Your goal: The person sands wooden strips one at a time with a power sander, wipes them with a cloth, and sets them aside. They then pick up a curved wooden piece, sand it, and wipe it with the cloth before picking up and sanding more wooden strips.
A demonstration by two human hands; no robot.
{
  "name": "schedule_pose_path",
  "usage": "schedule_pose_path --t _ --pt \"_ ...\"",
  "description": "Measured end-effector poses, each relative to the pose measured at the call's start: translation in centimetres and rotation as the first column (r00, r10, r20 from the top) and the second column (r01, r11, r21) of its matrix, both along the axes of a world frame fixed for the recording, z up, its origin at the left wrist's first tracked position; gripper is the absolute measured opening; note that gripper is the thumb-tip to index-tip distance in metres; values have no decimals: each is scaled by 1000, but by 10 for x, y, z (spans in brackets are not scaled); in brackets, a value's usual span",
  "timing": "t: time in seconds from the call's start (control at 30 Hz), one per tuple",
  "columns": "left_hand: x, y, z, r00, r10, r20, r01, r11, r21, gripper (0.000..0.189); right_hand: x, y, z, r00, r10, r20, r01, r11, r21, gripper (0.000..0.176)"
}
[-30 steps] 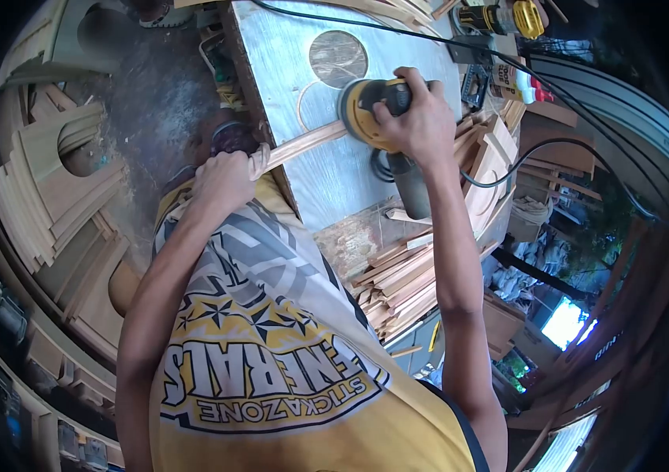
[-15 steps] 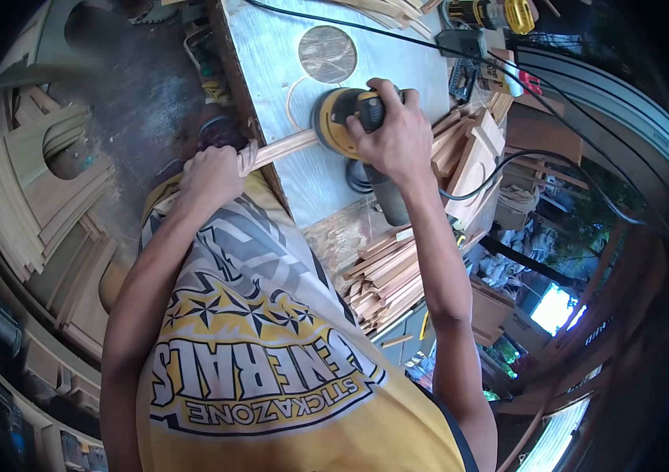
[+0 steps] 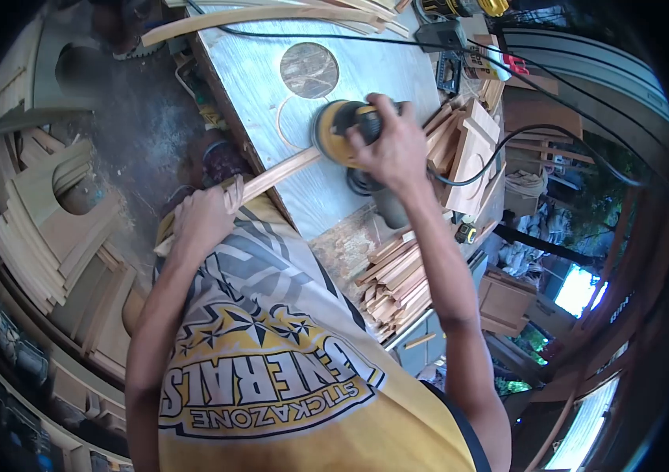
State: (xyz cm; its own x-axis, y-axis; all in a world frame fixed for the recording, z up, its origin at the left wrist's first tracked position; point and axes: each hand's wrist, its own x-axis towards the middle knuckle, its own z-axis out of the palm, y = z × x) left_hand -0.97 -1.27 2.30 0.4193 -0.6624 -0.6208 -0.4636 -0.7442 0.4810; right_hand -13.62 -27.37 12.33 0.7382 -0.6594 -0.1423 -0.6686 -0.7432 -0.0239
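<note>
My right hand (image 3: 396,153) is wrapped over the top of a yellow and black orbital sander (image 3: 333,135). The sander's round pad bears on the far end of a thin wooden strip (image 3: 281,175). Closed round the near end of that strip, which juts past the table edge toward my body, is my left hand (image 3: 207,219). Under the sander lies a pale grey-white board (image 3: 303,208) with a round cutout and a thin curved outline beside it. The strip's far tip is hidden by the sander.
Cut wood strips (image 3: 393,283) are piled at the near right of the bench, with more wood pieces (image 3: 472,153) behind. A black cable (image 3: 295,35) crosses the board's far side. A curved strip (image 3: 216,21) overhangs the far edge. Stacked curved panels (image 3: 43,228) stand at left.
The view has shifted slightly. My left hand and the strip's near end have come a little closer to my body, so the strip slants more. The sander stays over the strip's far end.
</note>
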Motion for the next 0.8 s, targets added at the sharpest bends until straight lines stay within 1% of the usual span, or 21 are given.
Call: schedule_pose_path --t 0.03,0.07,0.1,0.13,0.17,0.2,0.27,0.33,0.4,0.43,0.47,0.5,0.53,0.57,0.67,0.73,0.8 --pt "1 5 -4 999 50 -9 -50 999 16 26 -2 -16 -2 999 -52 -4 52 999 13 55" --pt "4 11 1 999 36 7 -36 999 11 26 -5 -30 -2 994 -110 -10 110 994 24 58" --pt "5 17 7 997 75 20 -75 997 9 26 -5 -43 1 988 -141 -58 143 989 33 59" --pt "8 25 12 992 118 35 -119 993 9 26 -10 -53 2 989 -145 -34 146 989 32 59" --pt "11 43 -3 983 164 85 -162 986 -24 27 -16 -64 -3 992 -129 -2 129 992 -3 60" --pt "13 50 -4 976 181 124 -179 983 -33 27 -14 -78 -8 994 -99 38 101 994 -37 61" --pt "26 73 2 947 299 119 -279 947 -159 34 -13 -90 -14 986 -100 134 108 993 -53 64" --pt "31 73 13 893 449 31 -414 846 -337 33 -9 -95 -20 973 -89 212 103 993 -55 65" --pt "36 66 32 846 526 -87 -510 750 -421 37 -6 -97 -27 964 -110 241 121 992 -29 61" --pt "38 62 35 834 535 -133 -525 696 -489 41 -1 -96 -25 961 -130 243 138 990 -17 60" --pt "39 59 36 824 534 -186 -539 641 -546 45 2 -93 -25 960 -152 235 157 988 -1 59" --pt "41 56 37 837 525 -153 -508 644 -572 45 3 -91 -28 953 -133 272 145 989 -24 57" --pt "42 53 38 841 518 -158 -499 629 -597 39 5 -89 -26 942 -141 305 155 988 -22 57" --pt "43 50 39 843 511 -168 -494 613 -616 33 7 -86 -24 946 -153 287 159 987 2 57" --pt "46 34 64 871 478 -114 -428 623 -655 31 8 -78 -17 947 -183 263 184 983 22 55" --pt "47 29 60 879 470 -76 -401 646 -650 34 7 -79 -21 947 -161 278 173 985 -20 55" --pt "55 20 55 893 450 -32 -360 670 -649 37 8 -77 -19 946 -192 262 201 979 -11 56"
